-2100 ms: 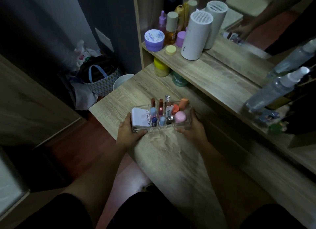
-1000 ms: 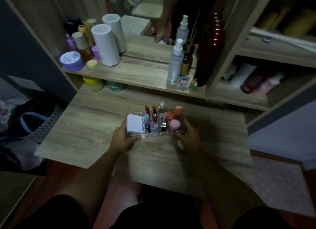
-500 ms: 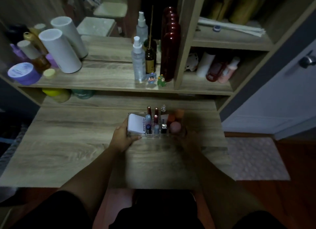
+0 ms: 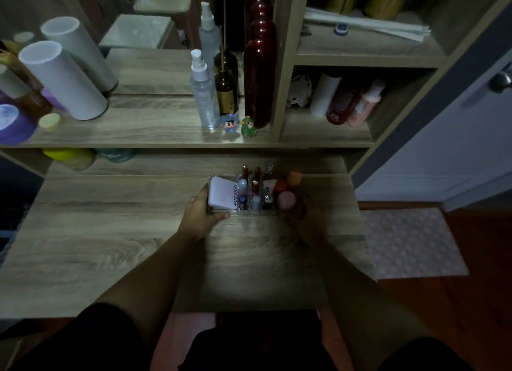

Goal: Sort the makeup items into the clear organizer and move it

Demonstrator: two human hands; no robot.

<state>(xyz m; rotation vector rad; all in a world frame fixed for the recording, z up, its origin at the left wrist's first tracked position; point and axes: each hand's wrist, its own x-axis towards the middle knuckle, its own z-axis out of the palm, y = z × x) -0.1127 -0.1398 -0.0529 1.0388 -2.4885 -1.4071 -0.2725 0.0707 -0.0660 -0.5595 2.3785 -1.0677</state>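
Observation:
The clear organizer (image 4: 250, 212) is over the wooden desk (image 4: 110, 232), held at both ends. My left hand (image 4: 198, 214) grips its left end and my right hand (image 4: 300, 215), in shadow, grips its right end. Inside it stand a white compact (image 4: 223, 192) at the left, small tubes and lipsticks (image 4: 250, 182) in the middle, and a pink round sponge (image 4: 286, 200) with orange-capped items (image 4: 293, 178) at the right. Whether the organizer rests on the desk or hovers just above it, I cannot tell.
A raised shelf (image 4: 152, 132) behind the desk carries a white cylinder (image 4: 62, 80), a spray bottle (image 4: 203, 93), a dark red bottle (image 4: 259, 77) and two small figurines (image 4: 239, 125). Side cubbies (image 4: 332, 127) hold bottles. A rug (image 4: 412, 243) lies right of the desk.
My view has swung to the right, from the desk's left corner to its right side. Both hands have kept hold of the organizer and carried it along toward the desk's right part.

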